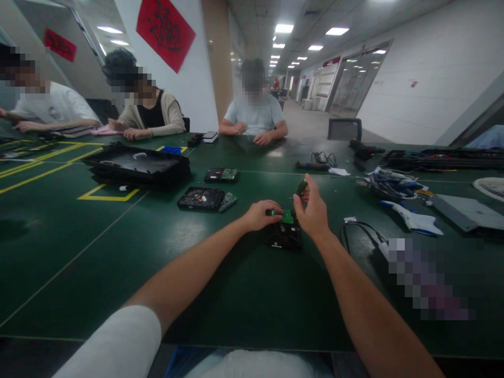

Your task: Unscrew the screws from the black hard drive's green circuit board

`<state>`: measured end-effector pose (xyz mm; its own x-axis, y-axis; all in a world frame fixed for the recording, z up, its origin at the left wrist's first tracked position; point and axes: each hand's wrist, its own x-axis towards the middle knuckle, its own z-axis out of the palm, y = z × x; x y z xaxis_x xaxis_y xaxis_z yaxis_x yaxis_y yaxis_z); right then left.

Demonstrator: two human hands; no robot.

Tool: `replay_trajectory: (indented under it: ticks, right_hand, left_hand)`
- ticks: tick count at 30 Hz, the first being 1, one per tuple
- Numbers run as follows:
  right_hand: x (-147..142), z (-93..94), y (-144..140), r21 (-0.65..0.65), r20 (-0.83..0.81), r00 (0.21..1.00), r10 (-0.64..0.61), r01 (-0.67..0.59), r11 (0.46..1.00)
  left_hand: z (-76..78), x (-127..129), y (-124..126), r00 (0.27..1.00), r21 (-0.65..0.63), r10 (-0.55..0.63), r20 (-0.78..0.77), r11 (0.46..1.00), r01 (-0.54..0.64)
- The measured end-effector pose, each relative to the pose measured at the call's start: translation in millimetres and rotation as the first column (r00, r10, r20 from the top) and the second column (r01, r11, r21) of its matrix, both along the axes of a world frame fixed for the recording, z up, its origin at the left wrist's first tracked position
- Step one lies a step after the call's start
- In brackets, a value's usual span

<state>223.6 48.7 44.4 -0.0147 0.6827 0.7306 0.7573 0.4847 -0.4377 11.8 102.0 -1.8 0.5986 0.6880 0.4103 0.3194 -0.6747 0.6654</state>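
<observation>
A black hard drive (284, 236) with a green circuit board (289, 216) on its upper face lies on the table in front of me. My left hand (263, 215) grips its left side, fingers reaching over the edge of the board. To the right of the drive, my right hand (314, 211) is closed around a screwdriver (302, 187) with a dark green and yellow handle. Its tip is too small to make out against the drive. Farther left lies another drive (200, 198) beside a loose circuit board (227, 201), and behind them a third drive (221, 175).
Black plastic trays (137, 164) are stacked at left. On the right are a bundle of cables (388, 182), a blue-and-white glove (413, 218), a grey metal case (464, 212) and a power drill (364, 149). Across the table sits a person (254, 113); two more people sit at far left.
</observation>
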Motion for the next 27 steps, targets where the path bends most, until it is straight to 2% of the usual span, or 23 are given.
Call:
replay_trajectory:
  ticks: [7, 13, 19, 27]
  right_hand:
    - [0.4, -1.5, 0.6, -0.016, 0.004, 1.0, 0.003, -0.003, 1.0]
    - [2.8, -3.6, 1.2, 0.008, 0.003, 0.998, -0.062, 0.062, 0.998]
    - [1.0, -2.2, -1.4, -0.025, 0.007, 0.993, -0.116, 0.116, 0.993]
    - [-1.1, -0.2, -1.7, 0.032, 0.022, 0.994, -0.108, 0.107, 0.994]
  left_hand:
    - [-0.2, -0.1, 0.2, 1.0, -0.004, 0.002, -0.007, 1.0, -0.002]
    - [-2.2, 0.5, 1.0, 1.0, -0.008, 0.02, -0.006, 1.0, -0.02]
    - [-3.2, 0.1, 1.7, 1.0, -0.002, 0.009, -0.002, 1.0, -0.009]
    - [-1.3, 0.3, 0.3, 1.0, -0.005, 0.008, 0.002, 1.0, -0.008]
